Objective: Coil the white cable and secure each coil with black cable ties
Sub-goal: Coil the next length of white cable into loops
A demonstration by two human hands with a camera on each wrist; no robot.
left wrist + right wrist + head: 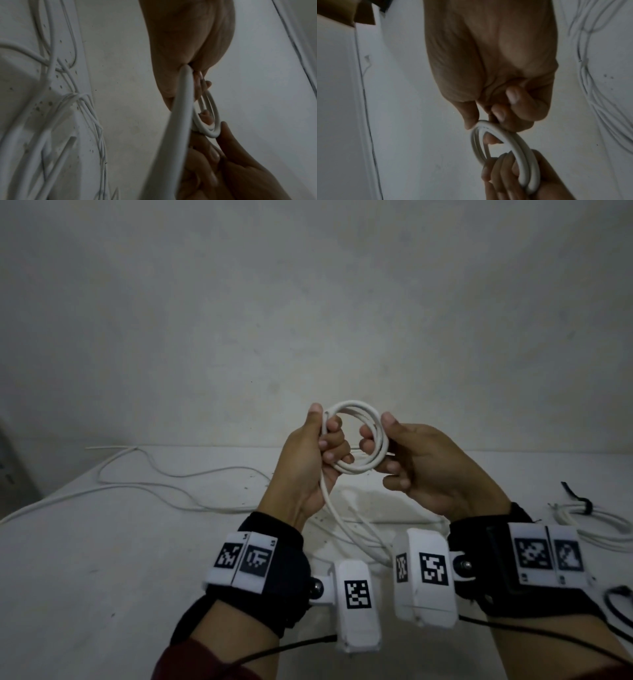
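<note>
A small coil of white cable [356, 409] is held up in the air between both hands, above the table. My left hand [322, 446] grips the coil's left side, fingers curled through the loop. My right hand [387, 446] pinches the coil's right side between thumb and fingers. The cable's free length [334, 508] runs from the left palm down to the table. In the left wrist view the coil [210, 129] shows edge-on below the left hand [188, 54]. In the right wrist view the coil [510, 146] sits between the right hand [496, 81] and the left fingers [501, 174].
Loose white cable [164, 484] winds across the white table [102, 559] on the left. A finished white coil [603, 525] with a black cable tie [582, 503] lies at the right. A black cord [616, 597] lies near the right edge. A grey wall stands behind.
</note>
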